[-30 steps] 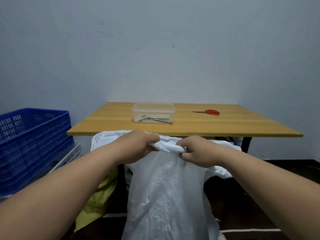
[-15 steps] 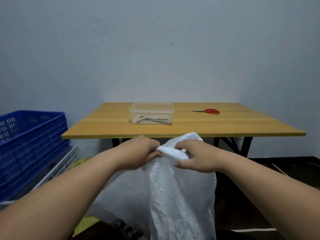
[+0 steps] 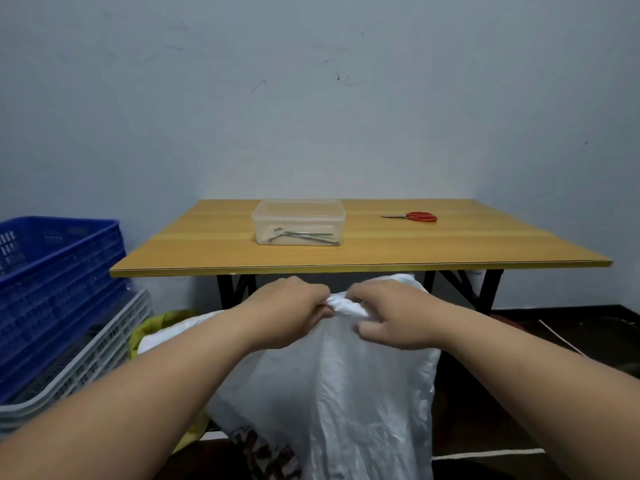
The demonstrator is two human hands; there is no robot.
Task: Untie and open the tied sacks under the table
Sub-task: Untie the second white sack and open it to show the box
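A white woven sack (image 3: 346, 393) hangs in front of me, below the near edge of the wooden table (image 3: 363, 251). Its bunched top sits between my two hands. My left hand (image 3: 291, 311) grips the gathered neck from the left with curled fingers. My right hand (image 3: 391, 315) pinches the same bunch from the right. Dark printed lettering shows near the sack's bottom. A yellow sack (image 3: 152, 329) lies on the floor at the left, partly hidden behind my left arm.
On the table stand a clear plastic box (image 3: 299, 221) holding metal pieces and red-handled scissors (image 3: 415, 216). Stacked blue crates (image 3: 52, 289) and a grey crate (image 3: 79, 362) fill the left side. Black table legs (image 3: 485, 289) stand behind the sack.
The sack's top has come down from the table edge and bunched tighter between my hands. The view has pulled back and the spread cloth behind is gone from the table edge.
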